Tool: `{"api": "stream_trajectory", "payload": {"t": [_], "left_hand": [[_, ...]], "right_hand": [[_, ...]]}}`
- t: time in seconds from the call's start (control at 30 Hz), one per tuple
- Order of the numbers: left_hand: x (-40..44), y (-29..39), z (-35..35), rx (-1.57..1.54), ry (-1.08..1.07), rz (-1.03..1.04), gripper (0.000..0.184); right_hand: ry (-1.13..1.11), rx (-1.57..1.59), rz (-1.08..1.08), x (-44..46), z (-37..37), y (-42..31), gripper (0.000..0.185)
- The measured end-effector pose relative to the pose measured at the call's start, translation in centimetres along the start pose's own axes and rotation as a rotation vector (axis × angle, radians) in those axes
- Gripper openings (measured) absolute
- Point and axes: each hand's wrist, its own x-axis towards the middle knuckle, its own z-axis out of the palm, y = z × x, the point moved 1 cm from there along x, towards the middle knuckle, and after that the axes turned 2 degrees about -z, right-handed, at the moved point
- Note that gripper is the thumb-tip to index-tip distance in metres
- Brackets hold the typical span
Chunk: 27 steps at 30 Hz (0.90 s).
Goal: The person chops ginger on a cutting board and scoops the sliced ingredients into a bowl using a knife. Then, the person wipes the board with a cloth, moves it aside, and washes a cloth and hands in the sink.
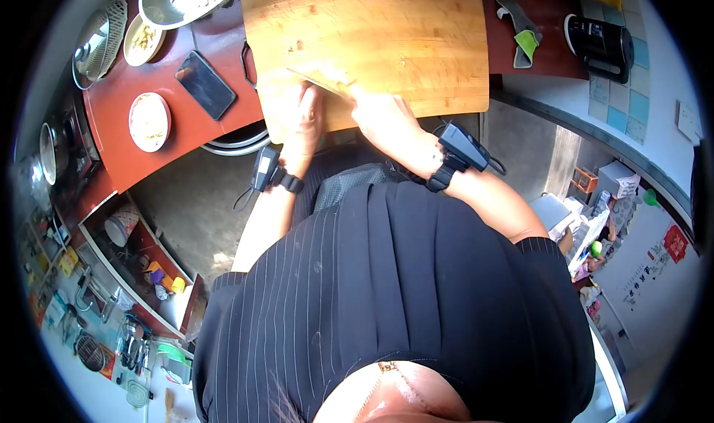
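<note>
In the head view my right hand (383,122) is closed round the handle of a knife (321,84). Its blade points to the left across the near part of a wooden cutting board (372,32). My left hand (303,118) rests on the board just below the blade, with its fingers curled together. Whatever lies under those fingers is hidden. A few small pale bits (338,73) lie on the wood beside the knife. Each wrist wears a strap with a dark device.
Left of the board are a black phone (206,85), a small bowl (150,122), another bowl of food (143,41) and a metal colander (186,2). At right stand a black kettle (601,47) and a dark-bladed tool (520,32). An open drawer (141,267) is at lower left.
</note>
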Motion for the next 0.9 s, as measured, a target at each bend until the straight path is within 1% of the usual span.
{"api": "stream_trajectory", "payload": {"t": [0.03,0.13,0.23,0.33,0.43,0.53,0.63,0.73,0.8,0.9], "left_hand": [[0.1,-0.2,0.2,0.012,-0.023,-0.013,0.013],[0.1,-0.3,0.2,0.024,-0.01,0.013,0.014],[0.5,0.2,-0.4,-0.018,0.005,0.013,0.014],[0.7,0.2,-0.3,-0.022,0.02,0.017,0.014],[0.6,0.4,-0.6,0.002,0.007,0.011,0.015],[0.2,0.0,-0.4,0.059,-0.021,-0.008,0.014],[0.5,0.3,-1.2,0.083,-0.02,0.015,0.014],[0.1,0.2,-1.1,0.067,-0.012,0.01,0.014],[0.5,0.2,-0.8,0.06,0.008,-0.003,0.015],[0.6,0.7,-1.1,0.051,-0.002,-0.008,0.015]], "right_hand": [[-0.062,-0.034,0.053,0.2,0.0,0.1,0.058],[0.031,0.084,-0.022,1.4,1.5,0.2,0.056],[-0.032,0.064,0.026,2.5,1.5,0.7,0.055],[0.115,0.083,-0.085,1.2,0.8,0.9,0.054],[-0.074,0.037,0.033,0.4,0.1,0.7,0.055],[-0.057,0.069,0.054,1.2,0.5,-0.4,0.055],[0.178,0.115,-0.123,2.3,2.5,-0.1,0.058],[0.041,0.069,-0.052,2.3,1.5,0.8,0.06],[0.016,0.07,-0.045,1.8,0.1,0.5,0.06],[0.001,0.086,0.008,1.1,0.5,0.2,0.06]]}}
